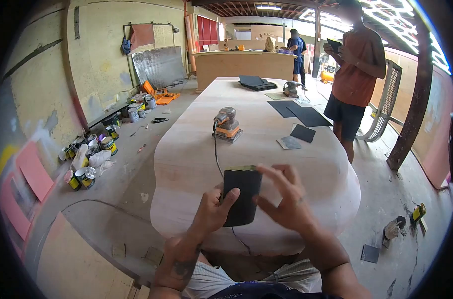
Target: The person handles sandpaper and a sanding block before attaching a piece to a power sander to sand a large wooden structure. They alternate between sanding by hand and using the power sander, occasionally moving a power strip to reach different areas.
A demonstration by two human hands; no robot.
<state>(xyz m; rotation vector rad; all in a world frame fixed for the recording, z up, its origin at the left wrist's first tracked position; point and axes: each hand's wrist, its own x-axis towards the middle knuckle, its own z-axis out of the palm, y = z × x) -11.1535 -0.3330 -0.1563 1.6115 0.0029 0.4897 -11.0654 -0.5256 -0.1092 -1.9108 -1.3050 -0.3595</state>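
A black sheet, folded into a pad (242,199), is held up over the near end of a pale, curvy-edged table (186,149). My left hand (214,209) grips its left side, thumb across the front. At its right edge is my right hand (285,197), slightly blurred, with fingers spread and fingertips close to the pad's top corner and side. Beyond the pad stands an orange and grey power sander (227,124), its cord running toward me. Two small sheets, one black (302,132) and one grey (289,143), lie right of the sander.
Larger black sheets (308,114), a stack of dark sheets (258,82) and a second sander (290,89) lie farther up the table. A person (358,70) stands at the right, holding a dark sheet. Paint cans (108,144) cluster on the left floor.
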